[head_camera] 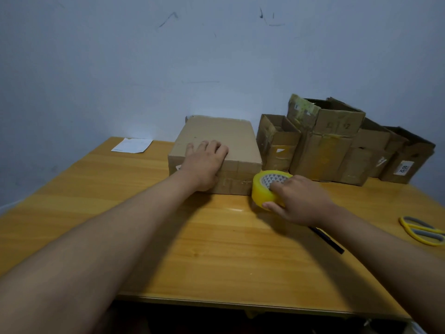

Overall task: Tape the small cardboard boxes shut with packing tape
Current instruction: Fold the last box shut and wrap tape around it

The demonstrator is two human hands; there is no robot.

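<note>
Holding the tape (pixel 267 189) in the right grip (pixel 298 201), fingers hooked into the core and thumb under the yellow rim, roll touching the desk (pixel 168 237). Pressing down on the box (pixel 231 141) with the left grip (pixel 204 162), fingers flat and spread along the near top edge, clamping nothing. Tape just right of the box's near corner, well right of the left grip. Judged as the start of a strip: free end probably to be found and stuck on the box's near face, then drawn up over the lid seam. Scissors (pixel 421 230) right of the right grip, for cutting later. Readable only "1012", upside down, on the label (pixel 404 169) of the far-right box (pixel 409 155). Other marks too blurred.
</note>
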